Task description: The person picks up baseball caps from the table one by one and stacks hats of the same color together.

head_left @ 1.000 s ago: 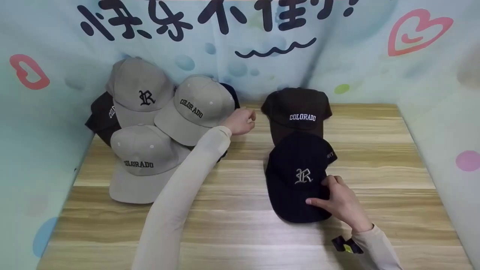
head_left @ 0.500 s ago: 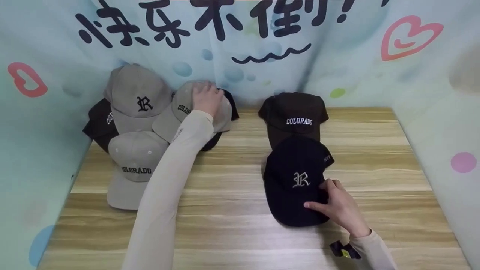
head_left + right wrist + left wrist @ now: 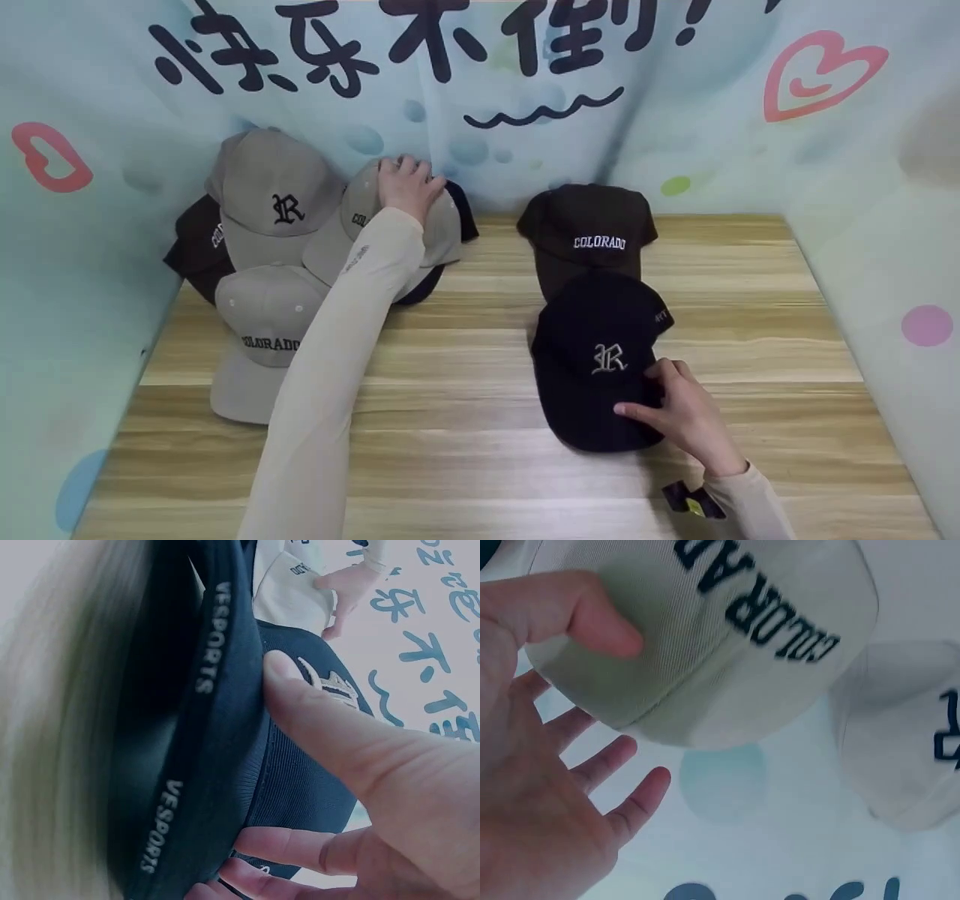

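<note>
In the head view my left hand (image 3: 409,189) lies over the crown of a light grey COLORADO cap (image 3: 442,232) at the back. From the left wrist view, the thumb rests on that cap's crown (image 3: 705,667) and the fingers curve behind its edge. My right hand (image 3: 694,424) pinches the side of a dark navy cap (image 3: 577,397) with a pale R, thumb on top. The right wrist view shows the navy cap (image 3: 300,772) between thumb and fingers, its inner band reading VESPORTS. Its top overlaps the brim of a brown COLORADO cap (image 3: 592,214).
At the left are a grey cap (image 3: 277,180) with a black R, another grey COLORADO cap (image 3: 251,382) and a dark cap (image 3: 199,240) partly beneath. A dark cap (image 3: 463,210) shows behind the left hand's cap. Printed cloth (image 3: 705,150) borders the wooden table (image 3: 450,450).
My left hand has moved left and back from beside the grey COLORADO cap onto its crown and taken hold. My right hand keeps its pinch; the navy cap has shifted slightly.
</note>
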Tool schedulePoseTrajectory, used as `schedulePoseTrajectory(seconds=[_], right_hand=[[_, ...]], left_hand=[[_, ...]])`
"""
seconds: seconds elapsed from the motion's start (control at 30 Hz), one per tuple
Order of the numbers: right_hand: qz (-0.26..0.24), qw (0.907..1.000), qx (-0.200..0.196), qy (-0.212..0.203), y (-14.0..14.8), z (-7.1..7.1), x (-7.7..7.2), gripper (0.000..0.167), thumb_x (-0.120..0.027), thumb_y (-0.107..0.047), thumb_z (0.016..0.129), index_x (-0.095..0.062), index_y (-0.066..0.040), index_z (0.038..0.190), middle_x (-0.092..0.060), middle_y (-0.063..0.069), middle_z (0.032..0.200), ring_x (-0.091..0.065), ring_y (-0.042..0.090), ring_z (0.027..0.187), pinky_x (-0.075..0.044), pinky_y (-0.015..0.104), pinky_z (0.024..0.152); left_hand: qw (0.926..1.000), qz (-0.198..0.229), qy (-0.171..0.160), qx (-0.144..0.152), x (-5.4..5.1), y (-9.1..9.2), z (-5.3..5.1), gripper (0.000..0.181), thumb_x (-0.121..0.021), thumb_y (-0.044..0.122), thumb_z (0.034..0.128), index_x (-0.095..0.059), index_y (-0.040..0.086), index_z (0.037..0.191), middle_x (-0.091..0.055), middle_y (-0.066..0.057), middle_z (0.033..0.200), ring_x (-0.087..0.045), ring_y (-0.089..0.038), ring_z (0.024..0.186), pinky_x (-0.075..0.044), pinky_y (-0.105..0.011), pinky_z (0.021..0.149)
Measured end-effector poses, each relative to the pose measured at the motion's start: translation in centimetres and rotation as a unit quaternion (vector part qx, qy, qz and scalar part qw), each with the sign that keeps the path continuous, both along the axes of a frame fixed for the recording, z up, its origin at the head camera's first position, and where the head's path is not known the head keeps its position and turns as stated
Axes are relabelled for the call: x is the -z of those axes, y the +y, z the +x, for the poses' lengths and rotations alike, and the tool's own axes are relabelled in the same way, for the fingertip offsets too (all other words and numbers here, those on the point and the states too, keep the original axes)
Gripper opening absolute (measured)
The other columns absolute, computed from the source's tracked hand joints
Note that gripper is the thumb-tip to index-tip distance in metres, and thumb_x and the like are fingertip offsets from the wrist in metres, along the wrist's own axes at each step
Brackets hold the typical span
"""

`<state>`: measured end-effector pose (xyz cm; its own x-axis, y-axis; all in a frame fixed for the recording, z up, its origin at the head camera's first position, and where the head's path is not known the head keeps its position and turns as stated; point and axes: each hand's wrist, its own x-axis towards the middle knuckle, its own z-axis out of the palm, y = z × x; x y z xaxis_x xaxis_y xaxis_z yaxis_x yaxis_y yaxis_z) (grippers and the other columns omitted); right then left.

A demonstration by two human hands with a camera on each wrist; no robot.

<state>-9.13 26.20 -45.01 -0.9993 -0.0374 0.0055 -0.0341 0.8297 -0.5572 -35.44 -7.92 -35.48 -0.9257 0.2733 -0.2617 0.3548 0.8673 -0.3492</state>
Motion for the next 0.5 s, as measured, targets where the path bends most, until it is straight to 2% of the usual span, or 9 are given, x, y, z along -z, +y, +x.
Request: schedulePoseTrajectory(seconds=[0.1,0.2,0.33,0.4,0.5], right_hand=[[0.002,1.0,0.006,-0.004,0.5,0.0,-0.2,0.059,-0.085,-0.038,0.072,-0.054,0.003,0.102,-0.052,0.017,0.099,-0.05,0.023,0.072,-0.043,0.041,0.066],[0.001,0.9999,0.01,-0.004,0.7,0.1,0.0,0.059,-0.085,-0.037,0.073,-0.054,0.004,0.103,-0.051,0.015,0.098,-0.049,0.023,0.071,-0.042,0.039,0.064],[-0.003,0.9999,0.011,-0.002,0.8,0.1,0.2,0.058,-0.085,-0.035,0.073,-0.054,0.005,0.104,-0.05,0.016,0.099,-0.049,0.023,0.071,-0.041,0.039,0.065],[-0.002,1.0,0.009,-0.001,0.8,0.1,0.2,0.06,-0.084,-0.036,0.074,-0.054,0.005,0.105,-0.051,0.018,0.101,-0.049,0.024,0.072,-0.042,0.041,0.067],[0.001,1.0,0.005,0.0,0.7,0.3,0.2,0.061,-0.083,-0.038,0.075,-0.054,0.006,0.106,-0.053,0.021,0.105,-0.051,0.026,0.075,-0.044,0.045,0.07]], left_hand=[[0.9999,0.003,0.013,0.011,-1.1,-0.1,0.2,0.035,-0.052,0.009,0.0983,-0.033,0.008,0.127,-0.025,-0.02,0.14,-0.021,-0.04,0.133,-0.025,-0.057,0.101],[0.9975,0.062,0.032,0.011,-2.3,-1.1,0.2,0.047,-0.063,0.008,0.0899,-0.035,0.005,0.128,-0.028,-0.022,0.137,-0.025,-0.042,0.13,-0.026,-0.06,0.1],[0.9889,0.142,0.039,0.022,-4.2,-2.9,0.4,0.065,-0.079,0.015,0.0756,-0.043,-0.005,0.126,-0.03,-0.025,0.13,-0.029,-0.043,0.122,-0.029,-0.061,0.097],[0.9874,0.15,0.037,0.033,-5.0,-3.7,0.8,0.07,-0.083,0.022,0.0728,-0.045,-0.009,0.122,-0.03,-0.027,0.126,-0.027,-0.043,0.119,-0.028,-0.062,0.097],[0.9856,0.155,0.042,0.052,-6.3,-4.5,1.2,0.066,-0.083,0.03,0.0726,-0.049,-0.008,0.115,-0.031,-0.027,0.124,-0.025,-0.043,0.119,-0.022,-0.062,0.101]])
